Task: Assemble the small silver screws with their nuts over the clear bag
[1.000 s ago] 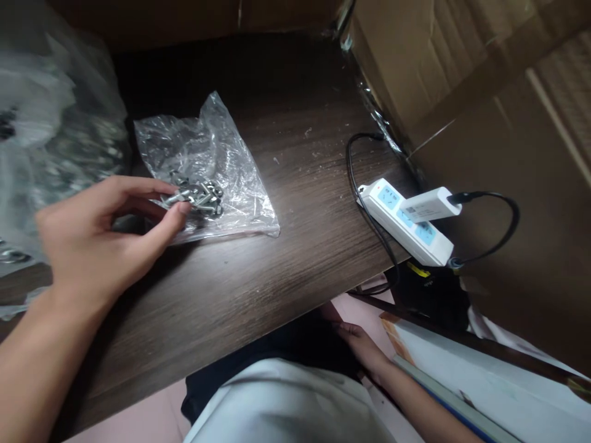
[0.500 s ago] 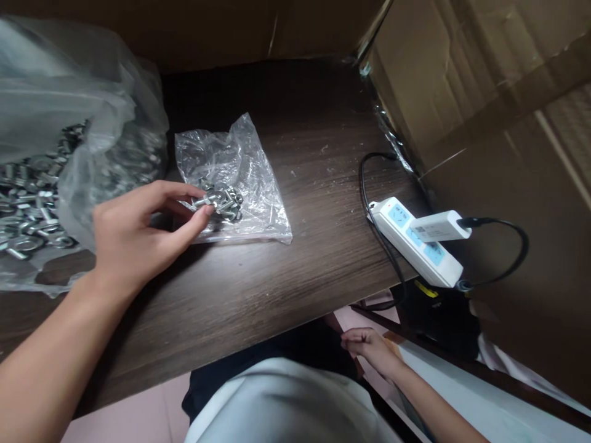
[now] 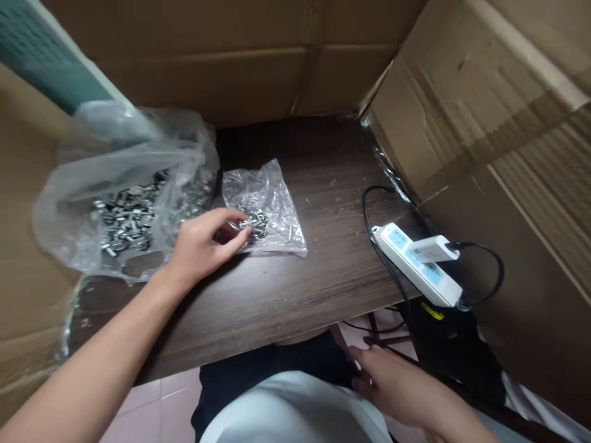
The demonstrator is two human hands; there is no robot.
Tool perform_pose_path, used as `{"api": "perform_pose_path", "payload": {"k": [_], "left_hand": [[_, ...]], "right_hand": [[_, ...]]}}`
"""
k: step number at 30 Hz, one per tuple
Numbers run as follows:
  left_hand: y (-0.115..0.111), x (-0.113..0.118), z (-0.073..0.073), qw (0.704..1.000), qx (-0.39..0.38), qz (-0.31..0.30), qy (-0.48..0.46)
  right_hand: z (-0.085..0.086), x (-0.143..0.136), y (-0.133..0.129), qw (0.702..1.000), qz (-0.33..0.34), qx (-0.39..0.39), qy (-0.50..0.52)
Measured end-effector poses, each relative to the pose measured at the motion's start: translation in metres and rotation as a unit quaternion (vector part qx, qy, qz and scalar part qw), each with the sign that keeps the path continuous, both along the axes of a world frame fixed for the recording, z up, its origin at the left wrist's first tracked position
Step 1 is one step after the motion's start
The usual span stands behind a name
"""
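My left hand (image 3: 205, 246) reaches over the dark wooden table, thumb and index finger closed at the near side of a small heap of metal bolts (image 3: 259, 223). A bolt seems to sit between the fingertips, partly hidden by them. The heap lies on a small clear plastic bag (image 3: 289, 215), which is flat and wrinkled. Left of the hand, a large translucent plastic bag (image 3: 60, 203) gapes with many shiny bolts (image 3: 127, 224) inside. Low beside my lap, below the table edge, is my right hand (image 3: 385, 381), slightly blurred, fingers loosely bent and apart, with nothing seen in it.
A white power strip (image 3: 418, 264) with a white plug-in adapter (image 3: 431, 248) lies at the table's right side. Its black cable (image 3: 369, 209) loops over the table. Cardboard walls (image 3: 258, 80) stand behind and at both sides.
The view has tilted up and drawn back, showing more of the left side and the large bag. My left hand stays at the bolts. My right hand has turned and its fingers have bent.
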State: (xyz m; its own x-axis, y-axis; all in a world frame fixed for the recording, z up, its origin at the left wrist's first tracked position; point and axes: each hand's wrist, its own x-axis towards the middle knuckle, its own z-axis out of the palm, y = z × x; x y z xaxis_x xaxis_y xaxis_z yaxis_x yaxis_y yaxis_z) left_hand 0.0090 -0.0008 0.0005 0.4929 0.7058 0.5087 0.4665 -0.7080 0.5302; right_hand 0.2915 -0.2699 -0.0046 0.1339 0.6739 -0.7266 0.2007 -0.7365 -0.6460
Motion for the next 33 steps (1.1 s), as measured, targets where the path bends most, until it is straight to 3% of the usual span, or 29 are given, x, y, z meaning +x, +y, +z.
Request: {"api": "perform_pose_path", "payload": {"k": [2,4,6,8,10,13,15,20,33], "left_hand": [[-0.001,-0.001,0.0,1.0,-0.006,-0.002,-0.003],[-0.001,-0.003,0.0,1.0,-0.014,0.004,-0.004],[-0.001,-0.006,0.0,1.0,-0.017,0.018,-0.011],[-0.001,-0.008,-0.001,0.999,-0.024,0.024,-0.02],[0.0,-0.009,0.0,0.999,-0.023,0.021,-0.03],[-0.001,-0.011,0.0,0.999,-0.004,0.014,-0.032],[-0.001,-0.012,0.0,0.999,0.003,0.017,-0.029],[-0.002,-0.01,0.0,1.0,-0.025,0.011,-0.015],[-0.001,-0.011,-0.001,0.999,-0.03,0.014,-0.006]], "right_hand": [[0.052,-0.019,0.036,0.977,0.206,0.055,-0.018],[0.09,-0.041,0.079,0.942,0.255,0.209,-0.064],[0.104,-0.061,0.125,0.881,0.28,0.365,-0.114],[0.097,-0.079,0.172,0.826,0.238,0.469,-0.202],[0.078,-0.092,0.213,0.77,0.221,0.516,-0.302],[0.049,-0.104,0.254,0.697,0.302,0.549,-0.348],[0.034,-0.106,0.266,0.674,0.348,0.564,-0.325],[0.017,-0.102,0.268,0.707,0.335,0.577,-0.236],[0.015,-0.097,0.262,0.746,0.31,0.557,-0.19]]}}
